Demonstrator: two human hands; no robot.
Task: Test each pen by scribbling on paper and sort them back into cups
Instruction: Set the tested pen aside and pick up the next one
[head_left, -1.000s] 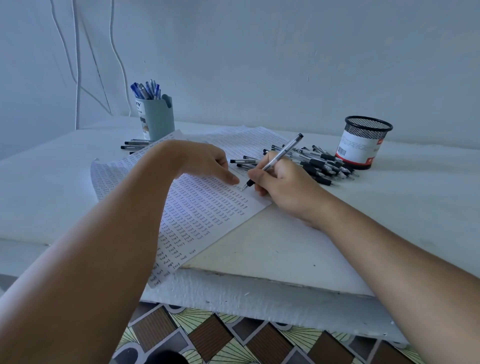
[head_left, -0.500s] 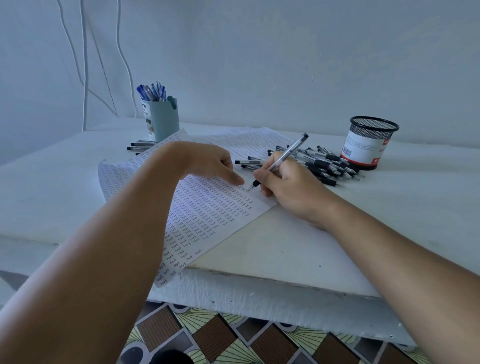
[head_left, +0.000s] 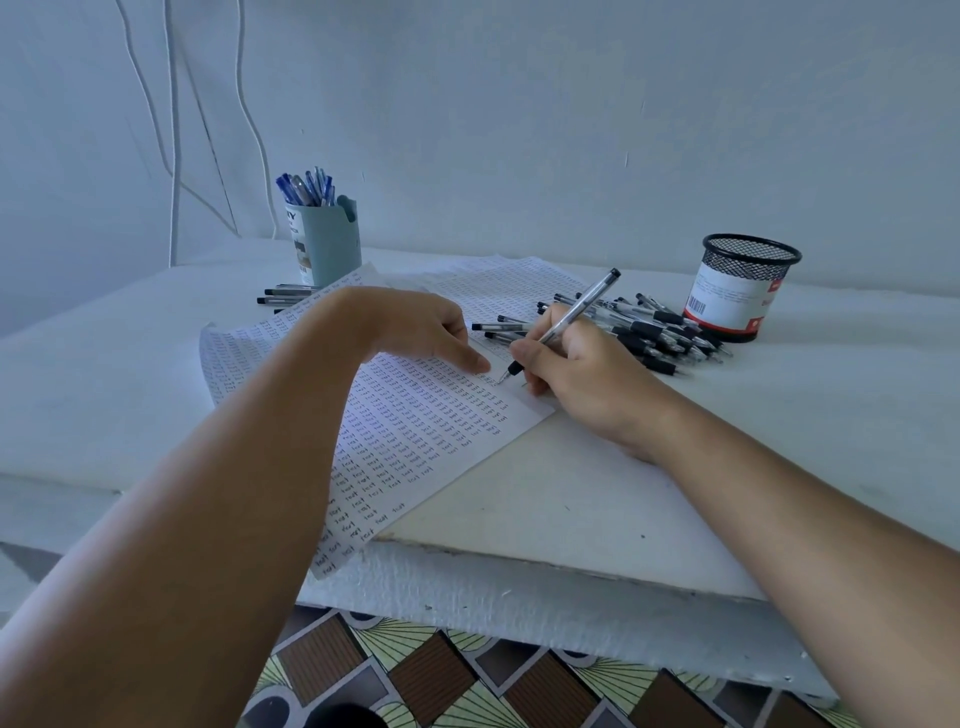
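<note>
My right hand (head_left: 576, 369) grips a clear black-tipped pen (head_left: 582, 304), its tip touching the sheet of paper (head_left: 415, 436) covered in rows of small handwriting. My left hand (head_left: 415, 327) rests on the paper with its fingers stretched toward the pen tip, holding the sheet down. A pile of black-capped pens (head_left: 654, 327) lies behind my right hand. A teal cup (head_left: 327, 244) with several blue pens stands at the back left. A black mesh cup (head_left: 740, 286) with a white label stands at the back right.
A few more pens (head_left: 285, 297) lie flat beside the teal cup. The white table's (head_left: 571, 519) front edge is close below the paper's corner, with patterned floor tiles (head_left: 467, 675) beneath. White cables (head_left: 174, 130) hang on the wall at the back left.
The pen tip has shifted slightly along the line of writing while my right hand keeps its grip. My left hand stays on the paper.
</note>
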